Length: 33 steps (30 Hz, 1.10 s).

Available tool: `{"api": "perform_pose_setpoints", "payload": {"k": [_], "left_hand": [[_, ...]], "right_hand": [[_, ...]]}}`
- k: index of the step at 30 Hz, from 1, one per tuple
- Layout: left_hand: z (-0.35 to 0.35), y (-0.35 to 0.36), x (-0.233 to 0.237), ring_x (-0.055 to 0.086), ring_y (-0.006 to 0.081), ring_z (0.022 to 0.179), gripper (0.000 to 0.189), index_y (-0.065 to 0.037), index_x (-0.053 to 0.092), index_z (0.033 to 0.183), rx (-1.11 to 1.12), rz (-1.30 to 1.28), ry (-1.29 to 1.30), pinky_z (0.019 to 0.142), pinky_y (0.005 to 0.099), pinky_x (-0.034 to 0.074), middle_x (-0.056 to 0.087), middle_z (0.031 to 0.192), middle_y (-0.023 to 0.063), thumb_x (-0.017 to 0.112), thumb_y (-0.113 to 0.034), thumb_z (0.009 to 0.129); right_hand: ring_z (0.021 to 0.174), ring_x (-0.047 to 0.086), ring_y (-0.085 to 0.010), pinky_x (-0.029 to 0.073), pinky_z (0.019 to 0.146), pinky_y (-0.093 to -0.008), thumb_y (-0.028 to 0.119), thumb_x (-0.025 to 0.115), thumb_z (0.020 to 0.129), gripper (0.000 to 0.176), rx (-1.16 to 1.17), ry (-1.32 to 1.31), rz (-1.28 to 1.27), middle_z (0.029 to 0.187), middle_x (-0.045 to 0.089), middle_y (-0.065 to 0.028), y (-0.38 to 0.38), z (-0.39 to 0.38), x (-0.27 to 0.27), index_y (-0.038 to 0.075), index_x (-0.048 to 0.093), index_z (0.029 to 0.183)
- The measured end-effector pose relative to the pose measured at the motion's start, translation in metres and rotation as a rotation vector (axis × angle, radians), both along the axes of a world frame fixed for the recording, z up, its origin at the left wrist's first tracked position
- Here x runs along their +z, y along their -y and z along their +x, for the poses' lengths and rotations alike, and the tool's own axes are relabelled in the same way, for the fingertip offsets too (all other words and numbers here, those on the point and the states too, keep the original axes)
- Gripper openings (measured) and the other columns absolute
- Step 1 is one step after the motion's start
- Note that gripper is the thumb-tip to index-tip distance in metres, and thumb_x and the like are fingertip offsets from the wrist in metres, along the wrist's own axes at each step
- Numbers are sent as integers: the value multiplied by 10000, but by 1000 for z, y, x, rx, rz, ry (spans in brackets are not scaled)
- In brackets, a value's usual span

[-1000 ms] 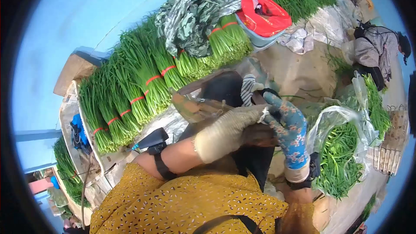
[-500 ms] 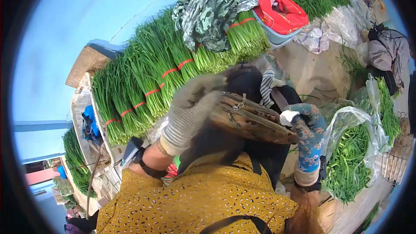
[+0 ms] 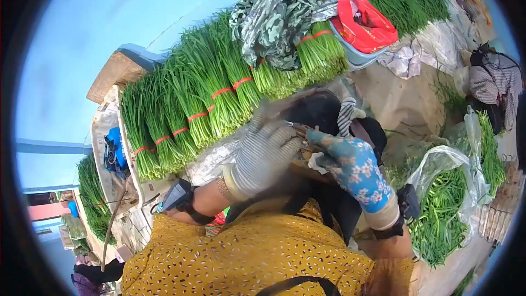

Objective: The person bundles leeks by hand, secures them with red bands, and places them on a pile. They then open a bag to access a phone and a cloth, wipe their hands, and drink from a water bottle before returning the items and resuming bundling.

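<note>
My left hand (image 3: 267,154), in a grey striped glove, is closed at the upper end of a brown patterned pouch (image 3: 301,168) over my lap. My right hand (image 3: 355,169) wears a blue floral glove, and its fingers pinch the pouch's zipped edge close to the left fingertips. A small white piece (image 3: 316,162) shows beneath the right fingers; whether it is part of the glove cannot be made out. The two hands nearly meet and cover most of the pouch.
Red-banded bundles of green stalks (image 3: 192,96) line the blue wall, a camouflage cloth (image 3: 274,22) over some. Behind stands a bucket with a red bag (image 3: 364,24). Loose greens fill a clear plastic bag (image 3: 438,203) at right. A white crate (image 3: 112,148) is at left.
My right hand has moved left and up from the pouch's right side to its upper edge, beside my left hand. The left hand has come down slightly to the right, and the pouch is now mostly covered.
</note>
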<state>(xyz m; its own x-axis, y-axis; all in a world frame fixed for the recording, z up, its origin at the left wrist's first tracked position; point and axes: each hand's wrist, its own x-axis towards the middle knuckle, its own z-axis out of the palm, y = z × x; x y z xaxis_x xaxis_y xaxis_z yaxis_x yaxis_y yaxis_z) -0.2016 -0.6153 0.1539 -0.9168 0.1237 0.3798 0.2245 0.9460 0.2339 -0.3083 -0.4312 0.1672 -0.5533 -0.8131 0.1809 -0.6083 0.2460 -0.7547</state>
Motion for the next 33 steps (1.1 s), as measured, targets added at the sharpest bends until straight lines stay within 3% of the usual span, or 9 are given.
{"api": "perform_pose_setpoints", "payload": {"k": [3,11,18,20,21,24,28,30,33], "left_hand": [[3,1,-4,645,227,950,204,-123,666,851,-3,33,-7,1110,658,242,652,905,25,691,-79,653],[12,-1,-13,649,229,979,148,-126,654,835,-8,-21,-48,1121,689,138,664,917,29,682,-90,693],[14,-4,-10,632,221,1011,184,-169,662,849,37,51,-54,1116,689,130,654,942,-9,707,-138,673],[18,-1,-15,624,215,1021,197,-186,665,848,6,-27,-98,1118,690,127,649,951,-21,709,-151,660],[20,0,-16,620,210,1028,199,-193,666,845,-28,-8,-97,1111,703,122,647,956,-25,709,-151,656],[25,4,-18,611,197,1046,204,-214,667,835,-135,21,-106,1089,741,111,642,965,-39,705,-146,646],[42,3,-28,595,195,1075,198,-245,680,861,-237,-66,-146,1054,785,93,622,1011,-57,709,-231,665],[54,6,-23,585,200,1093,217,-254,688,883,-243,-181,-113,1055,784,85,610,1053,-58,716,-299,673],[62,6,-30,574,203,1094,209,-281,692,898,-209,-202,-191,1052,784,67,596,1060,-69,716,-346,701]], "right_hand": [[695,650,-330,503,614,-430,183,697,776,268,128,-155,119,745,665,-142,9,-6,-6,59,694,1014],[678,633,-323,485,605,-419,80,592,735,42,132,-291,294,677,620,-133,19,2,10,83,627,758],[682,612,-383,468,597,-453,77,676,742,43,3,-242,664,665,604,-185,-72,-10,34,50,642,744],[699,621,-372,484,611,-408,48,686,738,119,-97,-49,563,747,640,-197,-97,-11,35,41,687,856],[697,659,-288,508,637,-342,2,681,746,192,-109,26,518,805,680,-171,-103,-11,40,25,696,936],[739,684,-246,534,693,-318,-12,685,768,190,-438,164,314,820,699,-138,-89,1,57,10,701,956],[769,685,-208,524,723,-294,8,701,779,179,-437,477,-32,858,706,-120,-54,18,49,29,700,957],[743,673,-241,516,675,-327,79,706,794,109,-175,117,-121,826,692,-93,-16,31,17,72,692,901],[758,644,-303,506,676,-386,158,741,754,103,-48,-103,119,804,667,-51,7,48,0,130,686,836]]}}
